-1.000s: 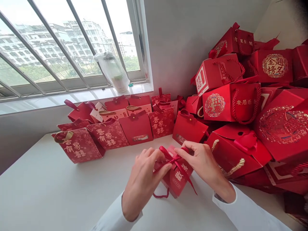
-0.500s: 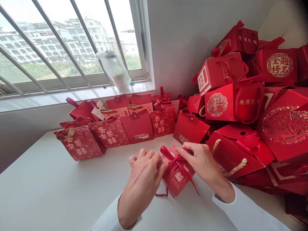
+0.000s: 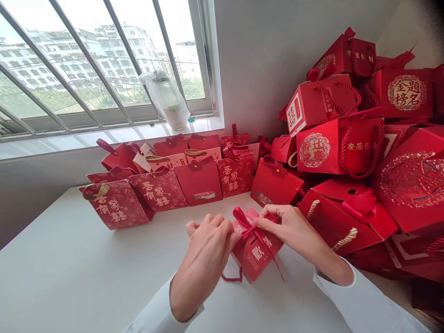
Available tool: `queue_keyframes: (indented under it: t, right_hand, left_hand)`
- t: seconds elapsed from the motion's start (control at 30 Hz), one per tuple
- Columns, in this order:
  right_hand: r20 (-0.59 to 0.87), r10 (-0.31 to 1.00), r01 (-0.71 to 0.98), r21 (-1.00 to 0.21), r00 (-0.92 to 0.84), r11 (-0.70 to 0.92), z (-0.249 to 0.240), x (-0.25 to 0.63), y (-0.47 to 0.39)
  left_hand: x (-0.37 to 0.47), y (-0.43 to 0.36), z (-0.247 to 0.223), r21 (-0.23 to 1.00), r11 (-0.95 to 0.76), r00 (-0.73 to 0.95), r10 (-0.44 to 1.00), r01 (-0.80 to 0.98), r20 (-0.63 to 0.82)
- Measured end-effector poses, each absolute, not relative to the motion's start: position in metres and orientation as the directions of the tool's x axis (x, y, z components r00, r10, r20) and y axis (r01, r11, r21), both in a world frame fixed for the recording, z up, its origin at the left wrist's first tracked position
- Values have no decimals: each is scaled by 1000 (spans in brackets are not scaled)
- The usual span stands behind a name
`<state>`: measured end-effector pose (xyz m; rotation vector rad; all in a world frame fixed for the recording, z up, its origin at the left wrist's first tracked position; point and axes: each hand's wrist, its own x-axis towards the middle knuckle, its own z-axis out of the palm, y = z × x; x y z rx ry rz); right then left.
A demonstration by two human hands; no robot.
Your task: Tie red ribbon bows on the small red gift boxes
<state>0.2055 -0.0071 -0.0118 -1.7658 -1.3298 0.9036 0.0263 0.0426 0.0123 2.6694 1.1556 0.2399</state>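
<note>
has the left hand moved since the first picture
Yes: the left hand has shifted slightly left, judged against the plain red box in the front row.

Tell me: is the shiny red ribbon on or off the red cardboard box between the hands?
On: the ribbon crosses the box and trails past its edge.
</note>
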Motion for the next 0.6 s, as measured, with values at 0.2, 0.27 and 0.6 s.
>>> queue_keyframes:
  t: [0.2,0.27,0.6]
  right_hand:
    - [-84,965,511,-834,250,-206,-10,202,-6]
    - [-71,965,531,-823,252,-199,-8,202,-6]
    - [-70,972,444,-881,226,-166,-6,203,-9]
  left_hand:
    - [26,51,3,263,-649,655,752,714,76]
    - [25,51,3,322,-647,651,751,691,113]
    - [22,46,3,443,-651,714,699,617,33]
